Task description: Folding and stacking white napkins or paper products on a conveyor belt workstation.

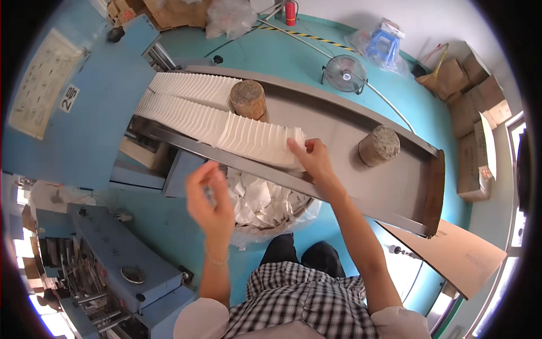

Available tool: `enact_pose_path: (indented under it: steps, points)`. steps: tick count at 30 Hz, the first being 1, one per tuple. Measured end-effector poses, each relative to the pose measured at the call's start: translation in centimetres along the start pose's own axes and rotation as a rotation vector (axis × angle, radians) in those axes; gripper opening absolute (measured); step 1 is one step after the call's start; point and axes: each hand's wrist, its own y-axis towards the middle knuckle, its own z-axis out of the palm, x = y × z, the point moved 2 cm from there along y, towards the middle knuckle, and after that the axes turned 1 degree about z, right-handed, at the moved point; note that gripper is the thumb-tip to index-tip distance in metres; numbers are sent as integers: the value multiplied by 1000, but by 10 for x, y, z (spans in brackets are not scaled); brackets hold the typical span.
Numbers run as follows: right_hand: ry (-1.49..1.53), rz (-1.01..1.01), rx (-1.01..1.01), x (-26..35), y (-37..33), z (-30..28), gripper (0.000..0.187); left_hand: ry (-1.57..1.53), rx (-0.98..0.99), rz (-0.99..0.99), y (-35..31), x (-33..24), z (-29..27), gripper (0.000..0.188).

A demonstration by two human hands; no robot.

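Two rows of white folded paper stacks, like napkins, stand on edge in a long metal trough. My right hand (317,162) is at the right end of the near row (248,135), its thumb and fingers closed on the end stack. My left hand (209,195) hangs in the air just in front of the trough's near rim, slightly blurred. Its fingers are loosely bent and apart, and nothing shows in them. A round, brown block (248,99) stands against the end of the far row (195,86). Another such block (379,146) stands alone farther right on the trough's metal bed (330,130).
Under the trough, a bag-lined container holds white paper scraps (257,195). A blue machine (84,107) adjoins the trough's left end; another (135,260) stands lower left. Beyond are a floor fan (345,74) and a blue stool (384,45). Cardboard boxes (477,107) line the right wall.
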Motion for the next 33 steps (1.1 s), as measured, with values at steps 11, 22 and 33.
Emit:
enact_pose_path:
  steps: [11, 22, 33]
  points:
    - [113, -195, -120, 19, -23, 41, 73, 150, 425, -9, 10, 67, 80, 30]
    - [133, -169, -53, 30, -34, 23, 80, 345, 577, 11, 22, 53, 91, 50]
    - [162, -87, 38, 32, -20, 28, 95, 417, 692, -131, 33, 42, 93, 49]
